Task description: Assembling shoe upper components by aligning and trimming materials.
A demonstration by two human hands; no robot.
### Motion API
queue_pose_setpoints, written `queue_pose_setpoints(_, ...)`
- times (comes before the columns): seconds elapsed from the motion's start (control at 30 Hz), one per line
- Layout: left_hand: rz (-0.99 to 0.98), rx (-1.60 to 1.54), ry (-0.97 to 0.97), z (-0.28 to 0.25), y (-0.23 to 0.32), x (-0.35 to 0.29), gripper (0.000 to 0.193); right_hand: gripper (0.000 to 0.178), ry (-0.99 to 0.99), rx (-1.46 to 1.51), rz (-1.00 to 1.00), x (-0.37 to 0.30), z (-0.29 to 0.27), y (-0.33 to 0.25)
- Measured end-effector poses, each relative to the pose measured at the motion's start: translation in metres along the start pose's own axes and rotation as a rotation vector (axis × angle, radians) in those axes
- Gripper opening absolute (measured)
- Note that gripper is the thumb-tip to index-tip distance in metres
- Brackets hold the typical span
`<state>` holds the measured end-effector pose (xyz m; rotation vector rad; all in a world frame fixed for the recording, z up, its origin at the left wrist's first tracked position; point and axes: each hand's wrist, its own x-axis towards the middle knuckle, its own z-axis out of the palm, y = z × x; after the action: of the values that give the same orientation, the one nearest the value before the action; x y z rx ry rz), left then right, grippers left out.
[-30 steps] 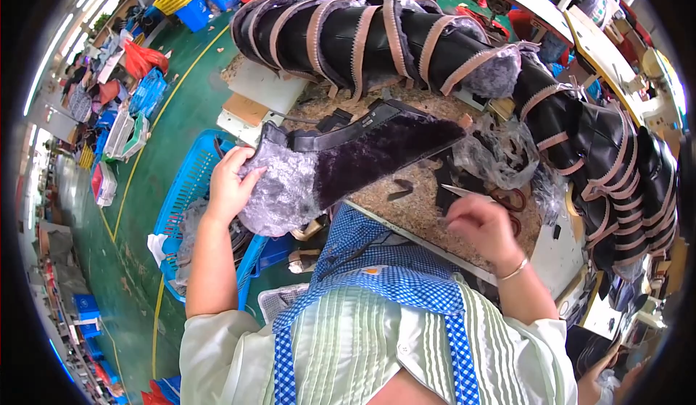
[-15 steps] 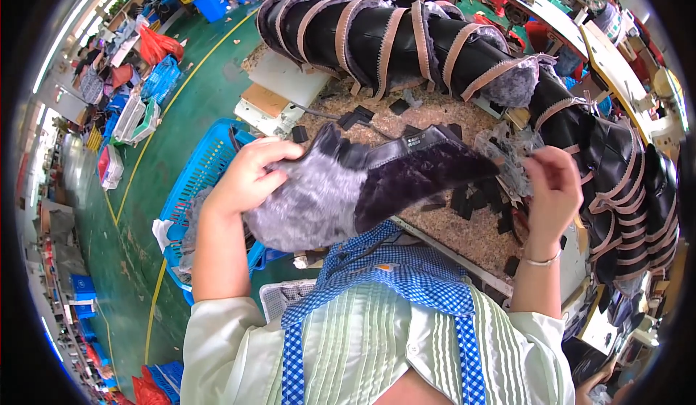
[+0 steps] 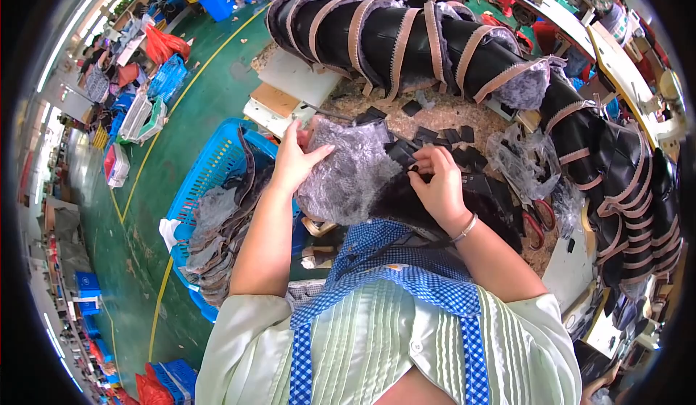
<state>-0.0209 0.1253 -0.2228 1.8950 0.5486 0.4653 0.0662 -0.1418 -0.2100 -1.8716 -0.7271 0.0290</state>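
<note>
My left hand (image 3: 293, 162) grips the left edge of a grey fur lining piece (image 3: 344, 176), thumb over the fur. The piece has a dark plush part (image 3: 397, 200) at its right and hangs in front of my apron, above the near edge of the table. My right hand (image 3: 444, 191) is closed in a pinch at the piece's upper right, by a small black tab; the exact grip is partly hidden by the fingers. Small black patches (image 3: 451, 135) lie scattered on the speckled tabletop (image 3: 341, 104) beyond.
On the left stands a blue basket (image 3: 190, 187) with stacked fur-lined pieces (image 3: 217, 249). Red-handled scissors (image 3: 533, 231) and clear plastic film (image 3: 518, 155) lie at the right. Black boot pieces with tan zipper strips (image 3: 384, 35) curve along the table's far and right sides. A white board (image 3: 301, 71) sits far left.
My right hand has come in from the right to the piece. The left hand has shifted right, and the fur piece is now turned with its grey side more toward me.
</note>
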Motion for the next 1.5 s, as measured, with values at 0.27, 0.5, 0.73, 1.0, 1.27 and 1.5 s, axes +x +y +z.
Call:
queue_pose_setpoints(0.27, 0.937, 0.507, 0.223, 0.035, 0.105, -0.070, 0.015, 0.017, -0.035, 0.063, 0.088, 0.018, -0.012, 0.007)
queue_pose_setpoints(0.5, 0.931, 0.673, -0.027, 0.064, 0.094, -0.112, 0.033, 0.017, 0.057, 0.303, 0.133, -0.004, -0.054, -0.029)
queue_pose_setpoints(0.73, 0.960, 0.634, -0.032, 0.067, 0.098, -0.116, 0.026, 0.012, -0.247, 0.220, 0.117, -0.024, -0.041, -0.028)
queue_pose_setpoints(1.0, 0.952, 0.466, -0.011, 0.062, 0.098, -0.123, 0.021, 0.013, -0.449, 0.775, 0.728, -0.015, -0.036, -0.029)
queue_pose_setpoints(1.27, 1.117, 0.464, 0.499, 0.045, 0.107, -0.100, 0.026, 0.005, -0.524, 0.806, 0.486, -0.006, -0.035, -0.018)
queue_pose_setpoints(1.5, 0.634, 0.264, -0.569, 0.088, 0.069, -0.129, 0.020, 0.007, -0.385, 0.108, 0.084, 0.009, -0.042, -0.039)
